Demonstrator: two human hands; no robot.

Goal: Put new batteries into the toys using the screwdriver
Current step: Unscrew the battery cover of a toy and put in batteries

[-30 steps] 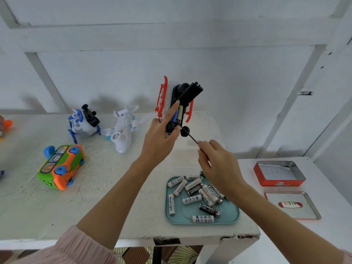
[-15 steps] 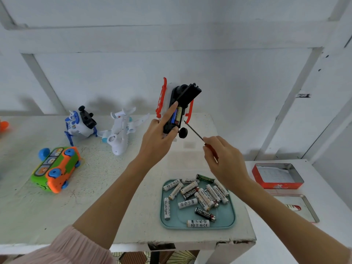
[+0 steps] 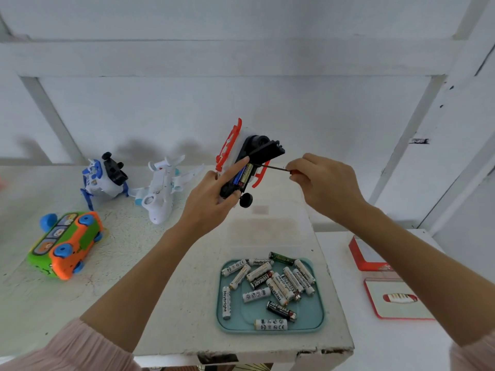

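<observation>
Left hand [image 3: 211,202] grips the toy [image 3: 249,167], underside and batteries exposed. Right hand [image 3: 325,183] pinches the screwdriver [image 3: 277,168], tip at the open battery cover; tray [image 3: 318,317] on the surface below

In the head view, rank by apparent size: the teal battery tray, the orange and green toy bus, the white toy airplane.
1. Teal battery tray
2. Orange and green toy bus
3. White toy airplane, though it lies farther away, so its rank below the bus is unsure.

White table [image 3: 166,303]: three toys [image 3: 64,245], battery tray [image 3: 318,321].
</observation>
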